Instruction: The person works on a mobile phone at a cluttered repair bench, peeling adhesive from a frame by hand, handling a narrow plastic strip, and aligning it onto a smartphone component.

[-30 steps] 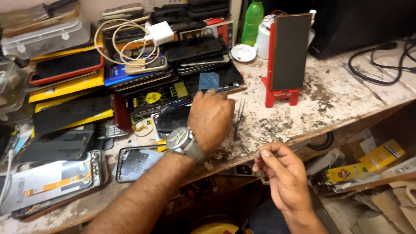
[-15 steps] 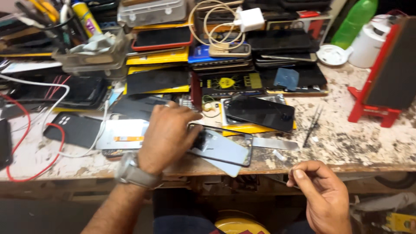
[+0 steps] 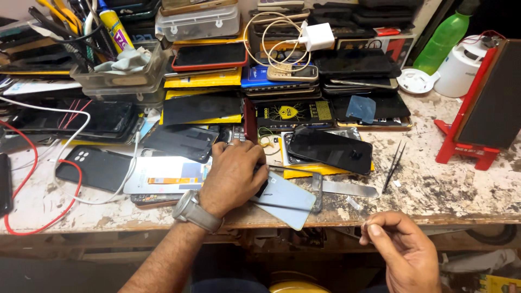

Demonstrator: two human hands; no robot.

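Cluttered with phones and parts, a worn, paint-flecked workbench [image 3: 445, 190] fills the view from above. Near its front edge lies a pale grey-blue phone back panel [image 3: 287, 201], tilted, one corner reaching over the edge. The left hand [image 3: 233, 176], with a metal wristwatch [image 3: 196, 211] on the wrist, rests palm down on the panel's left end, its fingers curled over a small dark part there; whether it grips that part cannot be told. Just right of the panel a flat metal blade tool [image 3: 347, 189] lies on the bench. Behind it, a black phone [image 3: 330, 151] lies face down on a yellow sheet, and black tweezers [image 3: 393, 166] lie further right, apart from both.

The right hand [image 3: 404, 249] is held below the bench edge, well apart from the panel, with thumb and forefinger pinched together; anything held between them is too small to make out.

Left of the left hand lie a white phone panel [image 3: 163, 176] and a black phone case [image 3: 95, 168], with white and red cables looping over them. Stacks of phones crowd the back, topped by a white charger [image 3: 317, 37]. A green bottle [image 3: 445, 35] and a red stand [image 3: 477, 108] are at the far right.
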